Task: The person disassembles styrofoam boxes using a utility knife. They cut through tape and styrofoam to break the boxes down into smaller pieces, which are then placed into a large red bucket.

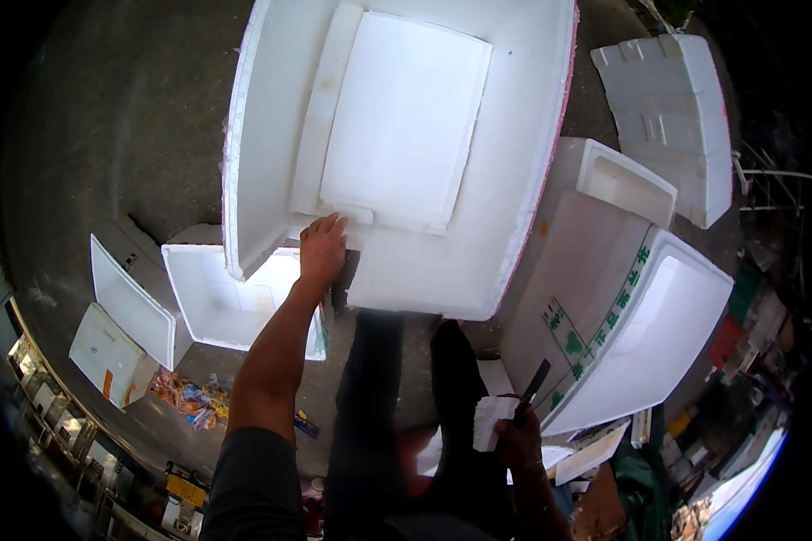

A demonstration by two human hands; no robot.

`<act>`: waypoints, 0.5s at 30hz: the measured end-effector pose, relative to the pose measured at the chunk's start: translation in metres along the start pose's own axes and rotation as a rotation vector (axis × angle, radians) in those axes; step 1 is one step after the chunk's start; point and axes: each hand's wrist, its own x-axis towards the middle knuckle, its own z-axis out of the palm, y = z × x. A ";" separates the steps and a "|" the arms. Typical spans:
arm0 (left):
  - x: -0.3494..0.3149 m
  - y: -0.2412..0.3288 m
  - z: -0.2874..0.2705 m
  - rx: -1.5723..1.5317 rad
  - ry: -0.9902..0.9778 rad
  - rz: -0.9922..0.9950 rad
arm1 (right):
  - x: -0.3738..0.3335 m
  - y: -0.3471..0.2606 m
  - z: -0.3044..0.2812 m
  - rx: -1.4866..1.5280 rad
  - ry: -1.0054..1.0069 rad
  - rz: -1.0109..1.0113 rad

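A large white foam box (532, 108) with a pinkish outer edge stands in front of me, its inside facing up. A flat white foam panel (406, 117) and a long foam strip (325, 99) lie inside. At a gap in its near wall, my left hand (323, 251) reaches in, its bent fingers on a short foam strip (356, 215) by the panel's near corner. The thumb is mostly hidden. Low on the right, my right hand (519, 437) is closed round a dark-bladed knife (537, 380). A rough white foam piece (492, 421) is against the same hand.
Beside the big box on the right lies a foam box with green print (586, 298), with more foam boxes (668, 117) behind. An open foam box (221, 302) and foam boards (135, 298) are at left. Crumpled colourful wrappers (194, 399) lie on the floor.
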 end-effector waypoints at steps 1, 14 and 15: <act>0.000 0.002 0.001 0.001 -0.004 0.013 | 0.003 0.001 -0.002 -0.029 -0.009 0.004; 0.016 0.014 0.012 0.036 -0.100 0.128 | 0.013 0.002 0.002 -0.113 0.070 0.079; 0.018 0.018 0.011 0.058 -0.117 0.097 | 0.014 0.005 -0.003 -0.135 0.073 0.084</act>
